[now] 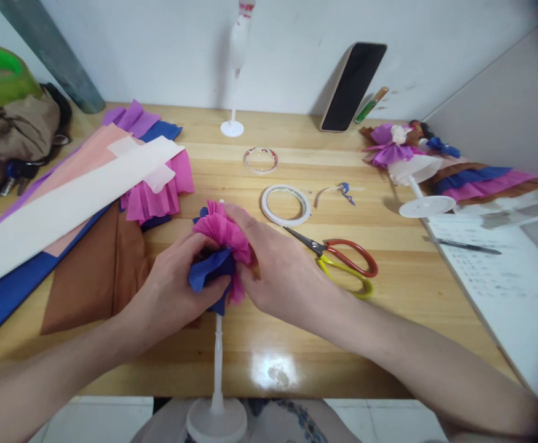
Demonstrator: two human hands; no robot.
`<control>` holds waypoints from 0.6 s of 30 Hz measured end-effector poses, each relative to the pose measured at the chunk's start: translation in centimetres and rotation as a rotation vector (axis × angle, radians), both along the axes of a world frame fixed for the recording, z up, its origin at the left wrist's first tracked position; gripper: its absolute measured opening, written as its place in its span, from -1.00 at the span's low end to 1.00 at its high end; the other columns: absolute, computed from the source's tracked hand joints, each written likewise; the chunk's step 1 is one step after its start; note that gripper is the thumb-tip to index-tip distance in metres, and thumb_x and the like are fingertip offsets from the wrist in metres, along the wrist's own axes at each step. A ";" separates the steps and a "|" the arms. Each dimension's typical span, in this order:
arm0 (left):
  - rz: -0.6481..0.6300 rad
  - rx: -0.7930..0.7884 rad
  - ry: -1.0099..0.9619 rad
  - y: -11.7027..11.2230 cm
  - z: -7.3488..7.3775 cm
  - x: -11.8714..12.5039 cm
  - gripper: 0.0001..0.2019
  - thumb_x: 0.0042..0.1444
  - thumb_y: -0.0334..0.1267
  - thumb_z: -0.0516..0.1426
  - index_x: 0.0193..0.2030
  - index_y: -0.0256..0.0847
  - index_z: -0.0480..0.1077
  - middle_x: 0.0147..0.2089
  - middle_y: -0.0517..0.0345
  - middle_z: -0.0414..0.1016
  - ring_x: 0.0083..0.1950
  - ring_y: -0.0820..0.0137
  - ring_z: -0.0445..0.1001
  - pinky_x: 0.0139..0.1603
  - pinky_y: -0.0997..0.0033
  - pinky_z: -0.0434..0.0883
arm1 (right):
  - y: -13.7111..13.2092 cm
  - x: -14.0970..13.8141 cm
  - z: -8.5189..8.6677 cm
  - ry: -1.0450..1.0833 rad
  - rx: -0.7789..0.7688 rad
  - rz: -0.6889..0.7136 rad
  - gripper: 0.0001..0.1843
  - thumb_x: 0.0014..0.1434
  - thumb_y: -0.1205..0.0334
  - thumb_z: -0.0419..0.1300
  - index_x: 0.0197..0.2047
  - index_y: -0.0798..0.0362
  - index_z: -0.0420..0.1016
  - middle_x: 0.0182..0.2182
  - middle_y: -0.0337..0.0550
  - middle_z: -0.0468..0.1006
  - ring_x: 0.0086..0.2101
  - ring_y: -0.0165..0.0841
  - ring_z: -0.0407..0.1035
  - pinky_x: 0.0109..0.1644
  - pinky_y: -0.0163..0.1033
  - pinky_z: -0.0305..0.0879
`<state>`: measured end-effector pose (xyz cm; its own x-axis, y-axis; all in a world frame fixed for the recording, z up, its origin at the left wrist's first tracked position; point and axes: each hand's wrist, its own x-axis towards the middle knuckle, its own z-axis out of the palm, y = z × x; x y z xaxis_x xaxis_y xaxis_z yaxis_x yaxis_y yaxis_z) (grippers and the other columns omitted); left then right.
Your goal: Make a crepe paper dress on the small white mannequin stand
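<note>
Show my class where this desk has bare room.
Bare wood lies between the scissors and the white sheet, and by the front edge right of the near white stand. Crowded: left, with layered paper; far right, with ruffled paper; centre, where left hand and right hand hold blue paper and pink paper.

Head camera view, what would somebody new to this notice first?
Probably the bright pink paper and blue paper between the left hand and right hand in the middle, at the upper part of a white stand. Next, the scissors with red and yellow handles, lying on the table to the right. Then the overlapping coloured sheets on the left, with a white strip on top.
</note>
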<state>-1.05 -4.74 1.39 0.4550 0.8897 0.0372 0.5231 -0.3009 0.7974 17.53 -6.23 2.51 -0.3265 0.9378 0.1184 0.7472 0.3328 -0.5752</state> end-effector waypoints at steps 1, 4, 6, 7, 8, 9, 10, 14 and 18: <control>0.005 -0.003 0.003 0.0 0.0 0.0 -0.80 0.01 -0.40 0.18 -0.18 -0.19 0.40 -0.20 0.15 0.52 -0.21 0.36 0.49 -0.17 0.31 0.47 | 0.2 0.0 -0.3 0.018 -0.002 0.015 -0.17 0.06 0.47 0.05 0.41 0.03 0.00 0.03 0.05 0.53 -0.10 -0.16 0.49 -0.08 -0.05 0.45; 0.013 0.008 -0.006 0.1 -0.2 0.1 -0.79 -0.01 -0.41 0.18 -0.18 -0.19 0.40 -0.19 0.15 0.52 -0.20 0.36 0.48 -0.16 0.31 0.45 | 0.6 0.0 -0.7 0.049 -0.012 0.026 -0.14 -0.03 0.52 0.03 0.38 0.09 0.07 0.06 0.02 0.55 -0.08 -0.19 0.50 -0.05 -0.11 0.44; -0.002 0.000 -0.035 0.2 -0.3 0.3 -0.79 -0.02 -0.40 0.19 -0.19 -0.19 0.41 -0.20 0.16 0.52 -0.20 0.36 0.48 -0.16 0.33 0.44 | 0.7 0.1 -0.5 0.057 -0.017 0.026 -0.16 -0.04 0.52 0.04 0.36 0.14 0.13 0.10 0.04 0.53 -0.07 -0.19 0.50 -0.04 -0.12 0.44; -0.013 -0.019 -0.057 0.4 -0.3 0.4 -0.79 -0.03 -0.38 0.20 -0.20 -0.19 0.41 -0.22 0.18 0.52 -0.22 0.37 0.48 -0.18 0.35 0.44 | 0.7 0.2 -0.4 0.060 -0.020 0.026 -0.17 -0.05 0.51 0.05 0.35 0.14 0.15 0.11 0.04 0.52 -0.08 -0.19 0.50 -0.05 -0.13 0.44; -0.023 -0.051 -0.082 0.6 -0.4 0.5 -0.80 -0.03 -0.36 0.20 -0.21 -0.19 0.42 -0.25 0.19 0.52 -0.24 0.37 0.48 -0.20 0.36 0.44 | 0.8 0.3 -0.2 0.056 -0.027 0.027 -0.17 -0.05 0.51 0.05 0.35 0.13 0.16 0.12 0.04 0.51 -0.08 -0.20 0.51 -0.06 -0.14 0.44; -0.029 -0.090 -0.102 0.7 -0.5 0.6 -0.82 -0.03 -0.34 0.21 -0.22 -0.20 0.42 -0.28 0.20 0.52 -0.27 0.38 0.48 -0.24 0.37 0.44 | 0.8 0.6 0.0 0.044 -0.040 0.027 -0.17 -0.04 0.50 0.06 0.35 0.11 0.16 0.13 0.03 0.51 -0.09 -0.20 0.51 -0.06 -0.14 0.44; -0.030 -0.129 -0.115 0.9 -0.5 0.7 -0.83 -0.03 -0.32 0.21 -0.24 -0.20 0.42 -0.31 0.20 0.51 -0.30 0.38 0.48 -0.27 0.38 0.45 | 0.9 0.8 0.2 0.024 -0.052 0.028 -0.17 -0.04 0.50 0.06 0.35 0.09 0.16 0.13 0.03 0.50 -0.09 -0.19 0.51 -0.07 -0.14 0.44; -0.015 -0.206 -0.152 1.3 -0.5 1.0 -0.82 -0.06 -0.31 0.22 -0.25 -0.19 0.44 -0.32 0.17 0.56 -0.32 0.35 0.52 -0.28 0.35 0.51 | 1.2 2.0 0.9 -0.063 -0.116 0.038 -0.14 -0.02 0.49 0.08 0.38 0.04 0.11 0.04 0.01 0.57 -0.07 -0.13 0.51 -0.07 -0.08 0.43; -0.029 -0.197 -0.211 1.0 -0.2 1.1 -0.79 -0.06 -0.34 0.22 -0.22 -0.19 0.46 -0.29 0.14 0.59 -0.29 0.33 0.56 -0.25 0.34 0.54 | 1.2 2.4 1.2 -0.055 -0.135 0.080 -0.13 -0.02 0.47 0.11 0.39 0.00 0.09 0.17 0.04 0.47 0.06 -0.10 0.44 0.04 -0.01 0.41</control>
